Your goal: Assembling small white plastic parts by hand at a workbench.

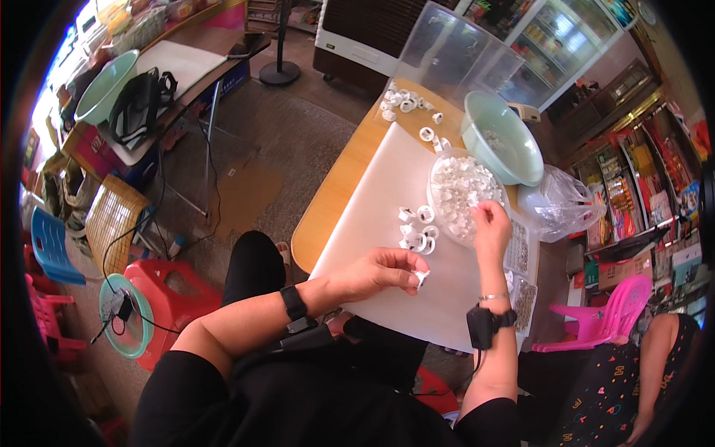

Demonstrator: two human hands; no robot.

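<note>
The left hand (378, 273) pinches a white part (422, 279) above the board (383, 182), while the right hand (493, 225), fingertips narrowed, hovers at the bowl (447, 235) of small pieces (460, 181), its grip unclear; a light, steady pinch appears best.

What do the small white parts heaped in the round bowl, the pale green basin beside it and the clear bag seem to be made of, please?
Small white parts: probably hard moulded plastic, opaque and evenly white. Pale green basin: likely smooth plastic, with a soft sheen. Clear bag: apparently thin plastic film, see-through, with creases and bright glints.
</note>
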